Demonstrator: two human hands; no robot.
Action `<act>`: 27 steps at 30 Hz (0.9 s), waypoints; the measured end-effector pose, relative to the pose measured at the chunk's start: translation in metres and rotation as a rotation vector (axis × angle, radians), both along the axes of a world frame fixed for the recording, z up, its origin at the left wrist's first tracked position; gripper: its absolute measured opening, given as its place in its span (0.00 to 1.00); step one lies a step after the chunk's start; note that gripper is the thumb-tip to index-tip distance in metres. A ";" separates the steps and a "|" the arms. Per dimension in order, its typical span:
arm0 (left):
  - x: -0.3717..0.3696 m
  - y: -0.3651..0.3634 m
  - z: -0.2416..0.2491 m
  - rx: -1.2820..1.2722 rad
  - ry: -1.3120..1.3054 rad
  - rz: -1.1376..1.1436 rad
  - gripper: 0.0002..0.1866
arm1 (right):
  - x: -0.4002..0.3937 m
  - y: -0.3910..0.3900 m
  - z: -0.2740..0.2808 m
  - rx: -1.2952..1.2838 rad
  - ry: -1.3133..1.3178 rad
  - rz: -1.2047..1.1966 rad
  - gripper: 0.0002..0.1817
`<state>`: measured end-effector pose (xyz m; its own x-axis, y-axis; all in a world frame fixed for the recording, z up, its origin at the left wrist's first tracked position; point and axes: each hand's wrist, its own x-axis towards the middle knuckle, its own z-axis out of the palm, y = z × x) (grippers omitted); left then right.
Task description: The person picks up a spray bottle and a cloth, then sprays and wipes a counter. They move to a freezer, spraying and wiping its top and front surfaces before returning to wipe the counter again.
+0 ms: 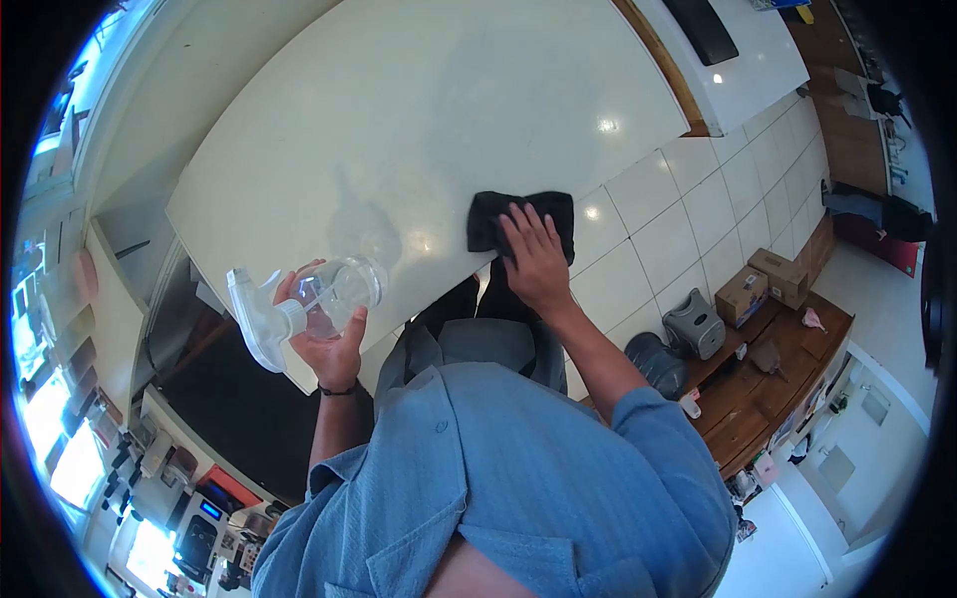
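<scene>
Examining the head view, a clear spray bottle [351,284] is found gripped at nine o'clock by the left hand [334,354], fingers curled around its body. At one o'clock, a black cloth [486,224] is partly covered by the right hand [538,267], fingers extended, at the white table's [379,130] edge.

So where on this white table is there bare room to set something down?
The broad stretch of white table beyond the black cloth and spray bottle, reaching to the wooden strip, is bare. A smaller gap lies between bottle and cloth. Crowded: the near edge, with the left hand holding the bottle and the right hand on the cloth.
</scene>
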<state>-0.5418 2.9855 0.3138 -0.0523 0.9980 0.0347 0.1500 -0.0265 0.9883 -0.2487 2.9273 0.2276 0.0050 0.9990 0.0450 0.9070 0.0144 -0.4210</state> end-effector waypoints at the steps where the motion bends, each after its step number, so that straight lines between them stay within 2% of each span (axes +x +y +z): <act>1: -0.001 -0.001 0.000 0.001 -0.006 -0.006 0.46 | 0.001 -0.006 0.005 -0.014 0.058 -0.027 0.36; 2: -0.001 -0.002 -0.001 0.005 -0.010 -0.013 0.46 | 0.001 -0.007 0.008 0.016 0.172 -0.094 0.37; 5: -0.005 -0.004 -0.001 0.005 -0.005 -0.010 0.46 | -0.016 0.007 0.035 0.098 0.223 -0.021 0.38; 9: -0.012 -0.010 0.002 0.001 0.024 0.036 0.46 | -0.045 0.032 0.029 -0.145 -0.126 0.098 0.39; 16: -0.040 -0.025 -0.002 0.000 0.021 0.185 0.47 | -0.055 0.076 0.016 -0.126 -0.185 0.167 0.38; 27: -0.051 -0.045 0.001 -0.008 0.082 0.508 0.47 | -0.108 0.299 -0.023 0.126 -0.251 0.287 0.33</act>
<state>-0.5927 2.9408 0.3144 -0.5277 0.8478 0.0518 0.2193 0.0770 0.9726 -0.3565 3.2258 0.2048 -0.3004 0.9447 0.1318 0.9330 0.3197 -0.1653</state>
